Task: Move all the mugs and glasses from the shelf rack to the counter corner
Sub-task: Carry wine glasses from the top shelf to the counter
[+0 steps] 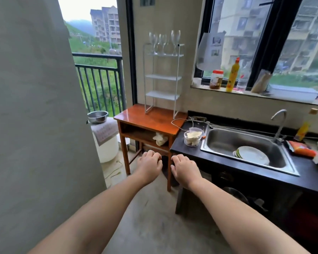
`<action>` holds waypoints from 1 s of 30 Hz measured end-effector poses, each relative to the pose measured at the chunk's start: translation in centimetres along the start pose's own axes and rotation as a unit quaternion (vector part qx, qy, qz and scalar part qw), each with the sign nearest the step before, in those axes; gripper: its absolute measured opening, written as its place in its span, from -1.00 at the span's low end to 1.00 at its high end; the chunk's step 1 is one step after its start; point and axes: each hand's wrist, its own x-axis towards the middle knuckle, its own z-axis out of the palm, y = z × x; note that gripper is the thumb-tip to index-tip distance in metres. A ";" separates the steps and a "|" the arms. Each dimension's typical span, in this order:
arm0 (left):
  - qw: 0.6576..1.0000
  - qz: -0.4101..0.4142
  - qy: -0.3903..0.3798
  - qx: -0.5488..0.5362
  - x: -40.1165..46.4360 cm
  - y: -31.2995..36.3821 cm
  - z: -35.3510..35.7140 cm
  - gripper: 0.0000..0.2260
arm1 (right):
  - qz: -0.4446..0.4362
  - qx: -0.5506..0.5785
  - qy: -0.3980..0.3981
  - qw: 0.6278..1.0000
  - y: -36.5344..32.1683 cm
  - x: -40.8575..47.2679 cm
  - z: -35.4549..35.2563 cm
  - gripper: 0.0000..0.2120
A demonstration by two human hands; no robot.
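Head view: left hand (149, 166) and right hand (184, 168) loosely curled, holding nothing, low in front; wine glasses (164, 43) upright on shelf rack (162, 77) top tier, well above and beyond.

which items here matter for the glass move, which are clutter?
Job: clear stemmed wine glasses on the top tier of the white wire shelf rack; black counter corner.

Clutter: glass bowl of food, steel sink, white plates, yellow squeeze bottle, red-lidded jar.
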 end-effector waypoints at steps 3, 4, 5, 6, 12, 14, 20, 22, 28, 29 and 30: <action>1.000 -0.005 0.009 0.011 6.5 -1.8 -1.3 -0.73 | 0.004 0.000 0.003 1.000 1.3 7.2 -0.7 -0.65; 1.000 -0.006 0.011 0.015 8.4 -2.3 -1.8 -0.72 | 0.003 0.002 0.003 1.000 1.6 9.2 -1.0 -0.65; 1.000 -0.010 0.014 0.009 10.5 -2.9 -2.2 -0.72 | -0.001 0.005 0.005 1.000 1.9 11.4 -1.2 -0.65; 1.000 -0.015 0.020 0.001 12.5 -3.5 -2.4 -0.72 | -0.004 0.006 0.011 1.000 2.3 13.5 -1.2 -0.66; 0.999 -0.018 0.029 -0.010 22.3 -6.7 -3.3 -0.73 | 0.002 -0.006 0.022 1.000 3.4 24.2 -0.8 -0.65; 0.999 -0.009 0.034 -0.019 25.7 -7.7 -3.5 -0.73 | 0.004 -0.015 0.032 0.999 3.6 27.7 -0.6 -0.65; 0.997 0.043 0.053 -0.029 38.4 -12.1 -5.1 -0.71 | 0.030 -0.038 0.083 0.995 3.7 40.4 -0.8 -0.65; 0.997 0.055 0.054 -0.032 42.3 -13.2 -6.2 -0.71 | 0.049 -0.032 0.096 0.994 3.6 44.1 -1.4 -0.65; 0.994 0.086 0.049 -0.055 55.1 -15.9 -10.5 -0.71 | 0.088 -0.005 0.139 0.986 4.0 55.1 -4.5 -0.67; 0.993 0.089 0.052 -0.059 56.7 -15.8 -11.1 -0.71 | 0.092 -0.005 0.143 0.985 4.1 56.3 -5.1 -0.67; 0.992 0.095 0.055 -0.063 58.2 -15.7 -11.5 -0.71 | 0.096 -0.002 0.146 0.985 4.3 57.5 -5.8 -0.66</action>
